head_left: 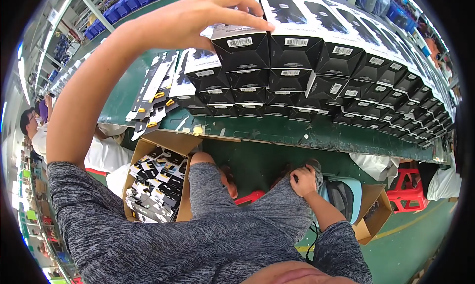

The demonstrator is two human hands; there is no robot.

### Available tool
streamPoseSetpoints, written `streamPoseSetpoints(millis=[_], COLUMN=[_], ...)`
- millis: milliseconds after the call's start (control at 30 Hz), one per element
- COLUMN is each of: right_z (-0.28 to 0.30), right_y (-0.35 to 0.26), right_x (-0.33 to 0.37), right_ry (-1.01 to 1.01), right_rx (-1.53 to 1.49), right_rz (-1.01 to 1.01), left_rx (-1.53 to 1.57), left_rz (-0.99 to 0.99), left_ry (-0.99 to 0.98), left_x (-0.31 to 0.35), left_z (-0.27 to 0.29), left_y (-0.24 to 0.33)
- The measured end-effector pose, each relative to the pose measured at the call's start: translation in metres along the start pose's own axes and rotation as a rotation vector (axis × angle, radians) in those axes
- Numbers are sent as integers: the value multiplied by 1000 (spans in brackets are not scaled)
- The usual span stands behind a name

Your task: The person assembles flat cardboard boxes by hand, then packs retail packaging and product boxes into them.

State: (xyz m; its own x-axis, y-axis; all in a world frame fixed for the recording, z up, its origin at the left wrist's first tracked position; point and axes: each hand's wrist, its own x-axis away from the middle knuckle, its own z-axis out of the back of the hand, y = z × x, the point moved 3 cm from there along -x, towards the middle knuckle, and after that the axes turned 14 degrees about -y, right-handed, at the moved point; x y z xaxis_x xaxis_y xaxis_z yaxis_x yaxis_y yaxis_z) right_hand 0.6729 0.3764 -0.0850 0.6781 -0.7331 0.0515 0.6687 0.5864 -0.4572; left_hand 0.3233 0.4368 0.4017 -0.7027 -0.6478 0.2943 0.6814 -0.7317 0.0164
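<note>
My left hand (193,19) reaches over the top row of stacked boxes. Its thumb and fingers span a black-and-white carton (243,51) at the left end of that row, gripping it from above. Beside it stands a matching carton (296,51), close to my fingertips. Many more such black cartons (351,93) are stacked in tiers to the right, barcode ends facing me. Down on my right knee rests my right hand (303,181), holding nothing, its fingers somewhat bent and apart.
Flat unfolded carton sleeves (157,88) lie on the green table (267,133) left of the stack. Below, an open cardboard box (185,205) holds flat printed pieces. A light-blue bag (349,197), another cardboard box (378,207) and a red stool (408,190) are at right. A person (32,123) is far left.
</note>
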Motion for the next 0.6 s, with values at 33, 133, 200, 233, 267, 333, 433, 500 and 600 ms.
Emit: streamPoseSetpoints(millis=[33, 133, 200, 233, 267, 333, 433, 500, 600], right_z=[2, 2, -1, -3, -4, -7, -6, -3, 0], right_y=[-1, -3, -3, -4, -4, -3, 2, 0, -4], right_x=[2, 5, 8, 8, 9, 8, 3, 7, 7], right_ry=[-1, -5, -7, 2, 8, -19, -39, -56, 21], right_rx=[-6, -12, -10, -14, -18, -20, -25, -11, -26], right_rz=[10, 21, 23, 29, 33, 32, 27, -10, 46], left_rx=[23, 45, 103, 163, 40, 13, 137, 92, 324], left_rz=[-10, -30, 4, 36, 19, 68, 234, 360, 705], left_ry=[6, 224, 288, 348, 412, 459, 647, 681, 524], left_x=[3, 9, 15, 18, 22, 31, 49, 75, 150], left_z=[-3, -10, -17, -17, -20, -23, -34, -43, -120], left_y=[0, -2, -9, -13, -10, -16, -45, -65, -153])
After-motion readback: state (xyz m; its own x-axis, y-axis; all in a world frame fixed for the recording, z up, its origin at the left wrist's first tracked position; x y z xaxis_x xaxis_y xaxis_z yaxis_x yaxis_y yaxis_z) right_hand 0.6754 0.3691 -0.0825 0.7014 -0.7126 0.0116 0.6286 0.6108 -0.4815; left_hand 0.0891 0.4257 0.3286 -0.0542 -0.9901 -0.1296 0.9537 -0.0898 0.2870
